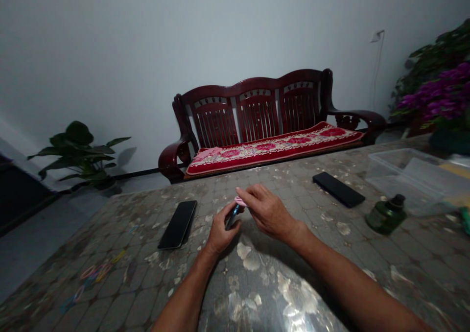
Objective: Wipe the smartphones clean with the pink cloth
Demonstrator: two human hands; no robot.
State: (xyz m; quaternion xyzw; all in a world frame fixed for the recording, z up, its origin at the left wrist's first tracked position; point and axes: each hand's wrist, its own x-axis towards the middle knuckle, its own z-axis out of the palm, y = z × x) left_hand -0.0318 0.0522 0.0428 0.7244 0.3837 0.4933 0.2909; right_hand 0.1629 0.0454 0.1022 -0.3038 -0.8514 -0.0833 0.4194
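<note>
Near the middle of the table, my left hand point(221, 228) is closed around a slim phone point(232, 216) with a bluish edge, held tilted up on its side. My right hand point(270, 211) pinches a small folded pink cloth point(240, 201) against the phone's upper end. Fingers cover much of the phone and part of the cloth. A black phone point(178, 224) lies flat to the left of my hands. Another dark phone point(338, 189) lies to their right, farther back.
A dark green bottle point(386, 215) with a black cap stands at right, beside a clear plastic box point(402, 175). Colourful loops point(99, 272) lie at left on the patterned tablecloth point(139, 283). Beyond the table is a wooden bench point(257, 111); potted plants point(82, 151) flank it.
</note>
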